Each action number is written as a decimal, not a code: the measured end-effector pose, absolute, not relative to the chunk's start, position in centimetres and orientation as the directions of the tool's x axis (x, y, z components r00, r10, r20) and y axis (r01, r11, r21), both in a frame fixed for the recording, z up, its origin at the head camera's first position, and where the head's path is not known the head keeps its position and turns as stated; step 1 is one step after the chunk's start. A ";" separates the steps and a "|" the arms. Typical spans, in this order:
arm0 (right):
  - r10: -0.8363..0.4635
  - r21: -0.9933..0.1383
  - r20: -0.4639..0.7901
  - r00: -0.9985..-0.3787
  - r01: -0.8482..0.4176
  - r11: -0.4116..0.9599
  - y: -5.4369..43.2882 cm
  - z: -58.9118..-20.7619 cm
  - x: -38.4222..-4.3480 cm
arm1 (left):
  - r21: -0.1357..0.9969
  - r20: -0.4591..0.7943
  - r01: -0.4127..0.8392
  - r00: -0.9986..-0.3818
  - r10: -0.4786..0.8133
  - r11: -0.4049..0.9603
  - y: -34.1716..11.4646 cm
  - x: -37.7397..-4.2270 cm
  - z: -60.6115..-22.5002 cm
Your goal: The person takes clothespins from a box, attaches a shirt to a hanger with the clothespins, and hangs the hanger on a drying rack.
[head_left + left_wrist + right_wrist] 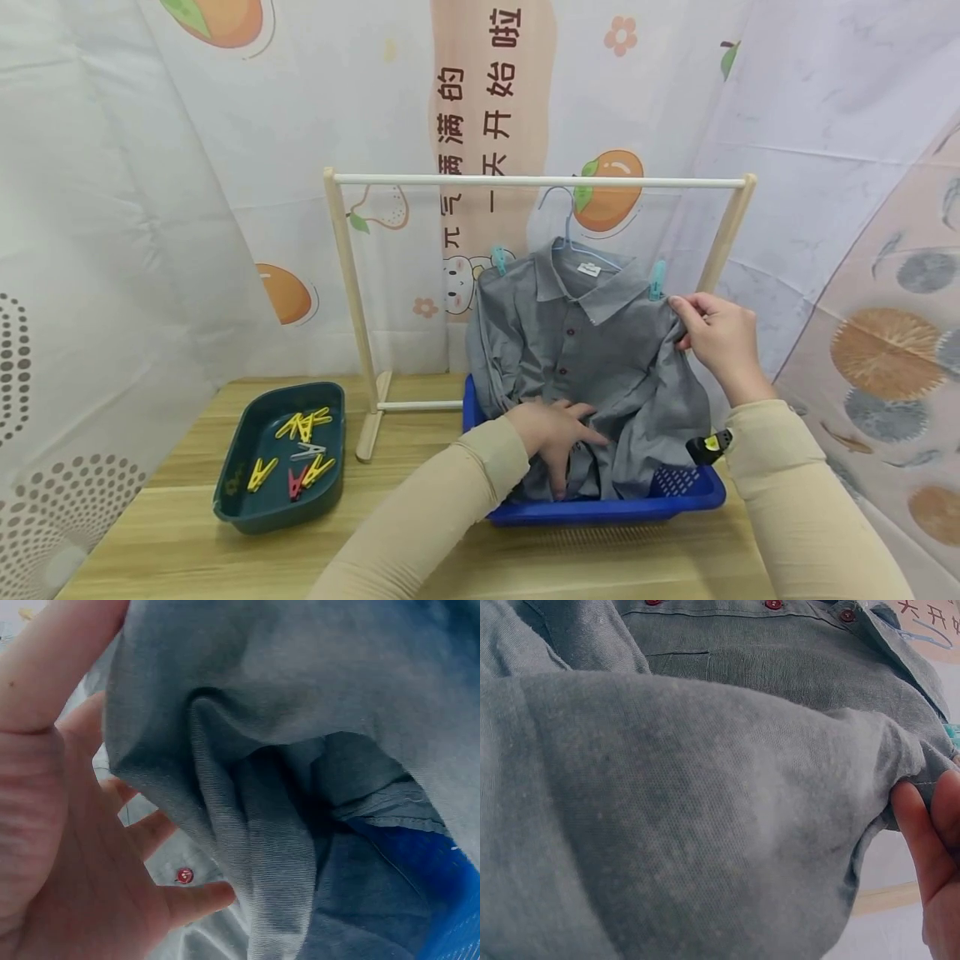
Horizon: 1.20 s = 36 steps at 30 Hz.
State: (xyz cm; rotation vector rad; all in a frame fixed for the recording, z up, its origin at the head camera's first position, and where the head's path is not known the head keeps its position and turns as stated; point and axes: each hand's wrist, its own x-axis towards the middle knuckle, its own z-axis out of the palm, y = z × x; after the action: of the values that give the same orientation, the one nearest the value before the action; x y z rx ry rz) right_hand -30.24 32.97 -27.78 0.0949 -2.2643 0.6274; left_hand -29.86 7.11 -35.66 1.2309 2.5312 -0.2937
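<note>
A grey button-up shirt (547, 350) is on a light blue hanger (567, 221), its lower part bunched in a blue basket (600, 510). Teal clothespins (500, 260) grip both shoulders, the second clothespin (657, 280) beside my right hand. That right hand (718, 333) pinches the cloth at the shoulder on the right; in the right wrist view its fingers (922, 840) hold a fold. My left hand (551, 437) is spread over the lower front, fingers (199, 900) apart and touching cloth. Whether the hanger's hook touches the rail, I cannot tell.
A wooden rack with a white rail (450, 180) stands over the basket on the wooden table (405, 508). To the left sits a dark green tray (247, 521) with several loose clothespins (306, 427), mostly yellow. Printed curtains (225, 167) enclose the back and sides.
</note>
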 end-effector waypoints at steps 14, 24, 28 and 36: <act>0.125 -0.415 0.691 -0.712 -0.249 0.875 32.9 -28.0 -30.3 | -0.046 -0.394 0.751 -0.619 0.679 0.658 7.5 -29.7 -37.4; 0.112 -0.404 0.683 -0.721 -0.246 0.881 32.8 -28.1 -30.3 | -0.073 -0.391 0.749 -0.629 0.672 0.658 7.7 -29.9 -38.1; 0.108 -0.400 0.687 -0.718 -0.250 0.882 32.9 -28.1 -30.3 | -0.078 -0.382 0.755 -0.626 0.680 0.651 7.6 -30.0 -38.2; 0.099 -0.397 0.690 -0.717 -0.261 0.880 32.8 -28.1 -30.4 | -0.052 -0.385 0.755 -0.619 0.684 0.653 7.4 -30.4 -38.4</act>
State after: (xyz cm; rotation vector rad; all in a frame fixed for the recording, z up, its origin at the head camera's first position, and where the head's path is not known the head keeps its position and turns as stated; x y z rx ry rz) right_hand -30.38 32.82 -28.14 0.1157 -2.2917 0.6162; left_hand -30.42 7.45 -38.35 1.1456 2.5412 -0.2987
